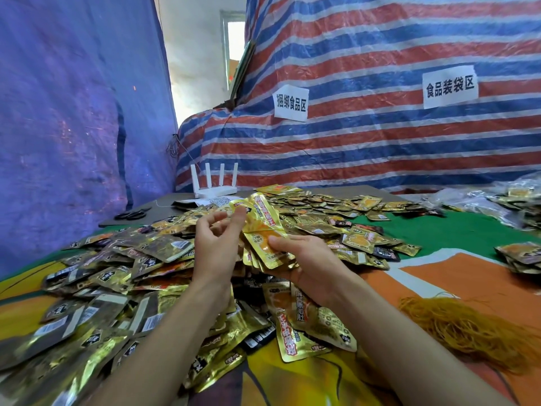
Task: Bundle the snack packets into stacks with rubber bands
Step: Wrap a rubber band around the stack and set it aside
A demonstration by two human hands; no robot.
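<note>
**Gathering a stack, bands not yet on**

My right hand [310, 265] grips a fanned stack of packets [270, 253], thumb pressed on top so none slide. My left hand [216, 241] pinches one more packet [262, 210] at 12 o'clock, ready to add. The loose pile [117, 273] spreads toward 9 o'clock. The rubber bands [468, 326] lie at 4 o'clock, handy for my right.

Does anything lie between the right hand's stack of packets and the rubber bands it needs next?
Nothing visible does. The right hand holds the stack of packets; from there to the rubber bands lies only bare orange cloth. A few loose packets lie beside the wrist, off that path.
</note>
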